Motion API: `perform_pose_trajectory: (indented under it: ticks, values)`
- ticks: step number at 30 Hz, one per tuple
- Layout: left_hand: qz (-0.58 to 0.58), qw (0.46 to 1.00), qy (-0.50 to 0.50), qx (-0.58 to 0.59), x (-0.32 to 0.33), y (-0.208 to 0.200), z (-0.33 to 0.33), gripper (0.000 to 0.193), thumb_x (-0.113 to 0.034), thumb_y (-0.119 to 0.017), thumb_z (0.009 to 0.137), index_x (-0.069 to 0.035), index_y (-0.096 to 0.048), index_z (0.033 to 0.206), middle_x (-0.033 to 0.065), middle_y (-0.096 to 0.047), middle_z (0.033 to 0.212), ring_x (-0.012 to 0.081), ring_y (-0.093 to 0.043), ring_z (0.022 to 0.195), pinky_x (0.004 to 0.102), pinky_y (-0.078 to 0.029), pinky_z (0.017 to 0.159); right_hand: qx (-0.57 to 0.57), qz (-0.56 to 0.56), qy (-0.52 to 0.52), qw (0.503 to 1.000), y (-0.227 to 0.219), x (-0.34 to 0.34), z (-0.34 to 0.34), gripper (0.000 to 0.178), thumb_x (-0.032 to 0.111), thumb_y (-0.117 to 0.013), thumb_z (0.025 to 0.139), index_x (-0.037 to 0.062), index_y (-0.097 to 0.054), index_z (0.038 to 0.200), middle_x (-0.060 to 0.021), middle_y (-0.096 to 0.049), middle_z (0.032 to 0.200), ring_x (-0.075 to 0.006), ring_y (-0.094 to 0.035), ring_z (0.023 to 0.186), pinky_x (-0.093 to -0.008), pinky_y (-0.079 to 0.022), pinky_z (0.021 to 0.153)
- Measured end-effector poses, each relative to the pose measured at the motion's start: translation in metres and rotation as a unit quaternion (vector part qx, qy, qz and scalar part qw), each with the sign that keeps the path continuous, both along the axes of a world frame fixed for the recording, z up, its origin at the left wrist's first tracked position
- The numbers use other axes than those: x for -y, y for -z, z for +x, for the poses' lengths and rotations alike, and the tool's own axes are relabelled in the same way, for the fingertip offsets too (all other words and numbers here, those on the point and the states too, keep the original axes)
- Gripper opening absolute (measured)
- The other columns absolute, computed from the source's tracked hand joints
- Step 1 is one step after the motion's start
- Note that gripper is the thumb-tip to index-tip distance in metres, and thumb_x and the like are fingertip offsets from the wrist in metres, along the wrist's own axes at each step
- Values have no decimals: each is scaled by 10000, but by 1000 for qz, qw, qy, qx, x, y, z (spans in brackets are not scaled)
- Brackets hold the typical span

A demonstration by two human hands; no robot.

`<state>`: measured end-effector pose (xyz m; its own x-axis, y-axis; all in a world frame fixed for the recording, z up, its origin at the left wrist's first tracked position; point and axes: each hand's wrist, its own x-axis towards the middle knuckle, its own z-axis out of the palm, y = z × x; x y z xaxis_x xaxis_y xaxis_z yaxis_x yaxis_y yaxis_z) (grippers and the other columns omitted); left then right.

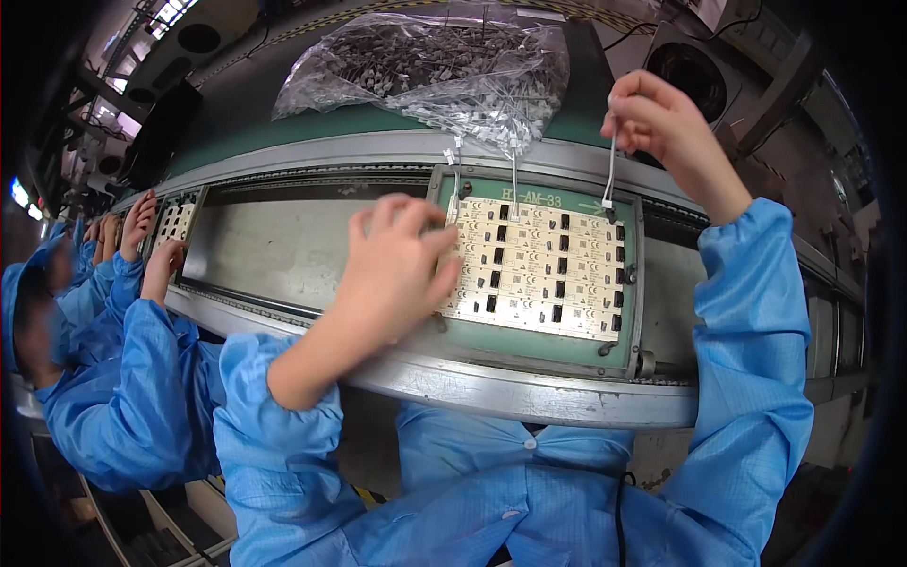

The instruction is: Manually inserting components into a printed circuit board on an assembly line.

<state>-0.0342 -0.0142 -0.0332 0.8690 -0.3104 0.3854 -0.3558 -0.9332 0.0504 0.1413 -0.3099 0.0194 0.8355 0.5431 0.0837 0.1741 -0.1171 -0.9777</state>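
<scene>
My right hand (666,128) is raised above the far right corner of the green fixture. Its fingers pinch a thin white cable (612,168), whose small white connector hangs down close to the panel's far right corner. The white panel of circuit boards (529,248) lies in the green fixture (491,337), with rows of black components on it. My left hand (397,269), slightly blurred, hovers by the panel's left edge with its fingers apart. Two more white cables stand at the far edge, a left cable (454,180) and a middle cable (515,175).
A clear plastic bag (425,76) heaped with cables lies beyond the conveyor. The metal rail (529,395) runs along the near side. To the left, a person in blue (132,397) works at another panel (176,220). A dark round opening (687,80) shows at far right.
</scene>
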Motion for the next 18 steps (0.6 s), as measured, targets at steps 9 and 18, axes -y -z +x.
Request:
perform_pose_trajectory:
  ticks: [9,18]
  values:
    - [-92,990,-105,4,-40,-13,201,236,-210,-658,880,-180,-727,1104,53,-743,1023,257,-700,977,443,-493,867,196,-147,105,964,45,-36,25,310,177,-668,924,66,-602,1206,-40,-646,956,-118,-562,749,-269,-488,708]
    - [-56,987,-145,-50,-56,6,238,278,-178,-703,853,-196,-710,1130,51,-752,1001,243,-714,941,385,-519,821,461,-220,-83,856,59,-6,-37,163,30,-652,875,30,-653,1038,-99,-602,1031,-286,-585,967,-372,-465,868]
